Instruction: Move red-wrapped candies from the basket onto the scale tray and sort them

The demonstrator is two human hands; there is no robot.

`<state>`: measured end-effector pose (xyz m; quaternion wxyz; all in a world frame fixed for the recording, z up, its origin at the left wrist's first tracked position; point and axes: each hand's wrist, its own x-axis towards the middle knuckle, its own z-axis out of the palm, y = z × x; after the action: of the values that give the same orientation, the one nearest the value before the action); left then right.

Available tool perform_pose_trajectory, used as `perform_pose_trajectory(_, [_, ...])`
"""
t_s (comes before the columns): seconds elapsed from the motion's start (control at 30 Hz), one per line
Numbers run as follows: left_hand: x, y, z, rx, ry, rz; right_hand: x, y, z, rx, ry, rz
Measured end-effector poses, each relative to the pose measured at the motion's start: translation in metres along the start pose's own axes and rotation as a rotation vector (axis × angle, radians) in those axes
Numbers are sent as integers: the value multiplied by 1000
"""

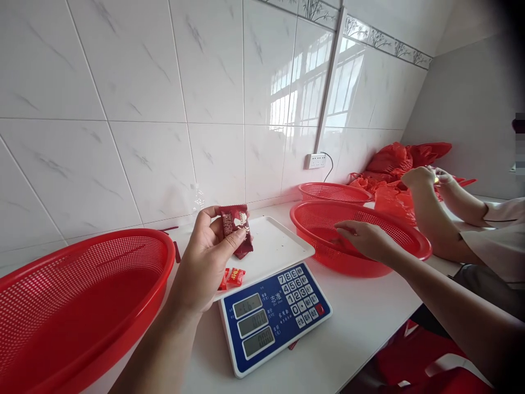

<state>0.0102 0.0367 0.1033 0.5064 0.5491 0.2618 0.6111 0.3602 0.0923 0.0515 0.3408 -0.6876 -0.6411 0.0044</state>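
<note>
My left hand (209, 257) is closed round dark red wrapped packets (238, 227), thumb across the front one. They are above the white pan (273, 241) of a digital scale with a blue keypad panel (279, 312). Small bright red packets (234, 277) lie at the pan's near left, beside my wrist. Over a red perforated basket (422, 249) on the right hovers my right hand (367, 239), its fingers stretched to the left and slightly apart, with nothing visible in them. Part of the basket's inside is hidden behind this hand.
A large red basket (164, 257) stands at the left. Behind the right basket is another red basket (334, 189), near red plastic bags (394, 164). A co-worker's hands (422, 178) are at the right. A socket strip (315, 161) is on the tiled wall.
</note>
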Motion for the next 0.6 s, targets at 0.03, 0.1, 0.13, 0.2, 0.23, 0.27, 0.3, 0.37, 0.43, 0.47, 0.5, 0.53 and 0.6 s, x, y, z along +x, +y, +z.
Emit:
perform_pose_trajectory(0.03, [0, -1, 0, 27, -14, -2, -2, -3, 0, 3, -1, -4])
perform_pose_trajectory(0.1, [0, -2, -1, 113, -71, 1, -7, -15, -1, 35, -28, -31])
perform_pose_trajectory(0.13, [-1, -3, -2, 168, -108, -3, -11, -23, -2, 61, -52, -53])
perform_pose_trajectory(0.2, [-2, -5, -1, 263, -191, -19, -20, -43, -5, 120, -108, -104])
perform_pose_trajectory(0.23, [-2, -6, 0, 289, -230, -26, -26, -56, -7, 150, -138, -132])
perform_pose_trajectory(0.27, [-3, -8, 1, 303, -267, -38, -32, -68, -9, 180, -170, -163])
perform_pose_trajectory(0.3, [-4, -9, 3, 309, -299, -51, -38, -81, -12, 226, -206, -201])
perform_pose_trajectory(0.37, [-7, -11, 6, 325, -347, -84, -49, -104, -16, 310, -298, -282])
perform_pose_trajectory(0.43, [-10, -13, 9, 362, -379, -134, -57, -121, -19, 400, -411, -347])
perform_pose_trajectory(0.47, [-11, -14, 10, 387, -391, -153, -61, -127, -19, 439, -460, -371])
perform_pose_trajectory(0.5, [-12, -14, 11, 409, -395, -161, -63, -131, -18, 468, -492, -383])
perform_pose_trajectory(0.53, [-12, -15, 12, 429, -397, -166, -65, -134, -17, 480, -503, -382])
perform_pose_trajectory(0.6, [-11, -17, 12, 455, -406, -180, -67, -137, -14, 461, -463, -356])
